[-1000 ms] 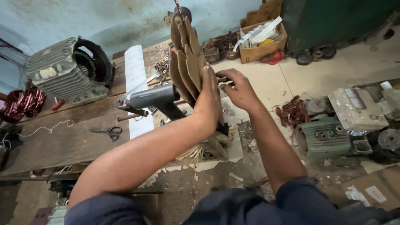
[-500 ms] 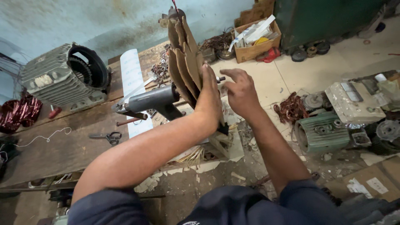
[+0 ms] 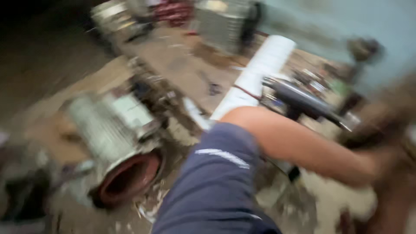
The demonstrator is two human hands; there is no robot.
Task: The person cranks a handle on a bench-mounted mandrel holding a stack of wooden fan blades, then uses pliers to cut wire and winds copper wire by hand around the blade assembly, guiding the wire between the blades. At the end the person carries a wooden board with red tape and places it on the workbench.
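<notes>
The left arm [image 3: 303,147] reaches past the white roll [image 3: 260,73] toward blurred brown formers [image 3: 390,130]; finger state cannot be told. Steadying beside the roll seems wise.

Your left arm reaches toward a tall brown wooden winding form [image 3: 396,130], badly blurred, seemingly upright at far right.

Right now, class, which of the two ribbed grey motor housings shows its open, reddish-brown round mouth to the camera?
The nearer motor housing, low on the left. Its reddish-brown opening faces the camera; the far housing, at the top, shows only blurred ribbed sides.
</notes>
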